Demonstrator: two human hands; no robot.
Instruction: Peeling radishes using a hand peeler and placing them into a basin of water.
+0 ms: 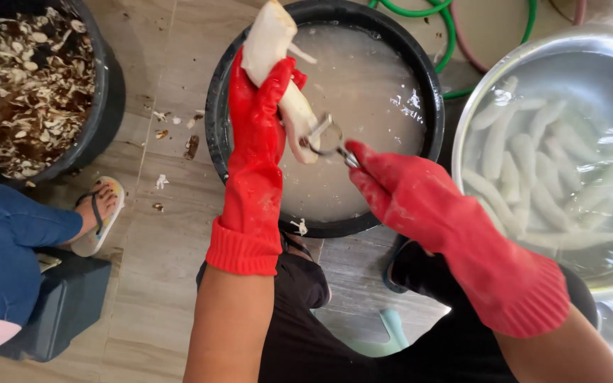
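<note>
I see the steel basin [608,53] filling the right side of the frame, its water holding a heap of peeled white roots [533,170]. At top centre sits the black tub [216,120] of cloudy water, and my hands work just above it. A second black tub [111,85] in the upper left corner is piled with brown and white peelings [33,85]. All of these stand on the tiled floor [164,248], where a few scraps lie between the two black tubs.

At the left edge another person sits, with a blue-clad leg [8,241] and a foot in a sandal [97,213] set on the floor.

My left hand [260,106], in a red rubber glove, is wrapped tight around a long pale root [278,64]; the root stands tilted over the centre tub, its upper end poking out past my fingers toward the top of the frame and its lower end showing below them.

My right hand [391,184], gloved in red too, is clenched on the handle of a metal peeler [328,138], whose looped head touches the lower end of the root, just right of my left hand.
</note>
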